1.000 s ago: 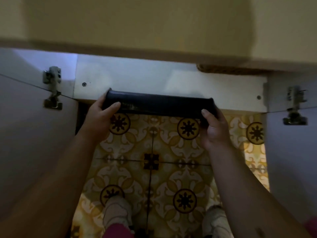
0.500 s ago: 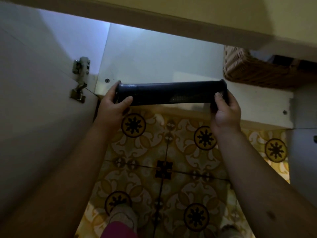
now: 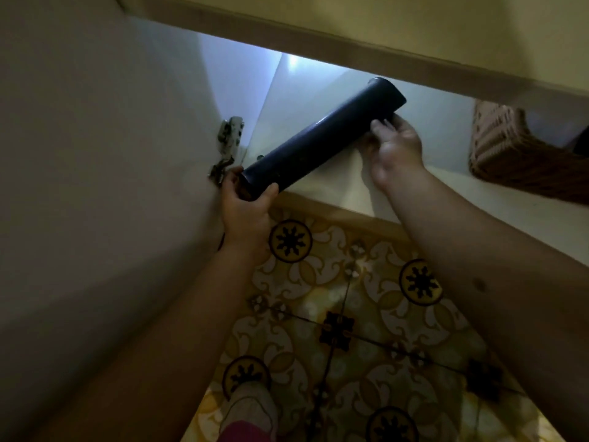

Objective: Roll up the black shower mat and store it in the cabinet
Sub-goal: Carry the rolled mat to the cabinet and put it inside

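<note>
The black shower mat (image 3: 322,138) is rolled into a tight tube and held at a slant, its far end pointing up and right into the open white cabinet (image 3: 318,87). My left hand (image 3: 247,212) grips the tube's near, lower end by the cabinet's left edge. My right hand (image 3: 395,148) holds the tube from below near its far end, fingers curled on it. The tube hangs above the cabinet's white bottom shelf (image 3: 446,193).
A woven wicker basket (image 3: 516,154) sits on the shelf at the right. The open left door (image 3: 95,154) with its metal hinge (image 3: 228,145) stands close to my left hand. Patterned yellow floor tiles (image 3: 350,314) and my slippered foot (image 3: 251,406) lie below.
The mat was held level in front of the cabinet; now its right end has swung up and inward into the cabinet. My view has shifted left and closer.
</note>
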A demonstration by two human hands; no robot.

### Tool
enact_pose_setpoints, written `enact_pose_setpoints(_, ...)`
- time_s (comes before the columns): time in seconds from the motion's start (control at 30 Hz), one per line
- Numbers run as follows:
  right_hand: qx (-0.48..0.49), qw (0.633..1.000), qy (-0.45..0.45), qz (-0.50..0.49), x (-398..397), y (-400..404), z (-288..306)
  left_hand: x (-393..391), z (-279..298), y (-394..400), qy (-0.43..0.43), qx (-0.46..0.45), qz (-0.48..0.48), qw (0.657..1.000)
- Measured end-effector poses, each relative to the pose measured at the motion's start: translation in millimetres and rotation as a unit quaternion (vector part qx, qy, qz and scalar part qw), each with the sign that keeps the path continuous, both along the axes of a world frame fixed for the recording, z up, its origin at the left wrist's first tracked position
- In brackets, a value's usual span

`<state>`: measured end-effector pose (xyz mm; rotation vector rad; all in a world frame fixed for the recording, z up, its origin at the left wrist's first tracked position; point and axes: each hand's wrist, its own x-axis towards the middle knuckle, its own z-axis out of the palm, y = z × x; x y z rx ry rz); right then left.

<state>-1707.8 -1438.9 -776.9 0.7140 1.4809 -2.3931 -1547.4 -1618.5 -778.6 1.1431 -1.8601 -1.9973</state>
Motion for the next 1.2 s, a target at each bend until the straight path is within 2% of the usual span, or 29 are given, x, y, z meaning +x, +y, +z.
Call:
enact_pose_setpoints(0.13, 0.027, 0.997, -0.036, 0.063, 32, -34, -13, -3, 8, 11, -0.02, -0.061, 0.009, 0.998)
enact_pose_setpoints(0.23, -0.007, 0.993, -0.049, 0.11, 65, -57, -25, 1, 10, 24, -0.012, -0.036, 0.007, 0.999)
enact_pose_setpoints(0.3, 0.013, 0.993, -0.043, 0.105, 71, -66, -28, 4, 9, 27, -0.014, -0.018, 0.01, 1.0)
enact_pose_setpoints(0.47, 0.022, 0.991, -0.002, 0.135, 51, -75, -26, 2, 7, 24, -0.015, -0.019, 0.004, 1.0)
enact_pose_setpoints(0.6, -0.017, 0.989, -0.03, 0.145, 33, -83, -21, -9, 2, 27, -0.069, -0.06, -0.004, 0.996)
enact_pose_setpoints(0.8, -0.022, 0.983, -0.02, 0.181, 18, -92, -20, -31, 8, 34, -0.138, -0.093, 0.077, 0.983)
enact_pose_setpoints(1.07, -0.045, 0.974, -0.009, 0.224, 5, -115, -17, -39, 4, 28, -0.104, -0.096, 0.094, 0.986)
enact_pose_setpoints(1.13, -0.013, 0.972, 0.004, 0.233, -1, -118, -18, -45, 3, 26, -0.095, -0.102, 0.089, 0.986)
enact_pose_setpoints(1.2, 0.069, 0.965, 0.028, 0.25, -6, -113, -20, -46, 2, 26, -0.093, -0.099, 0.08, 0.988)
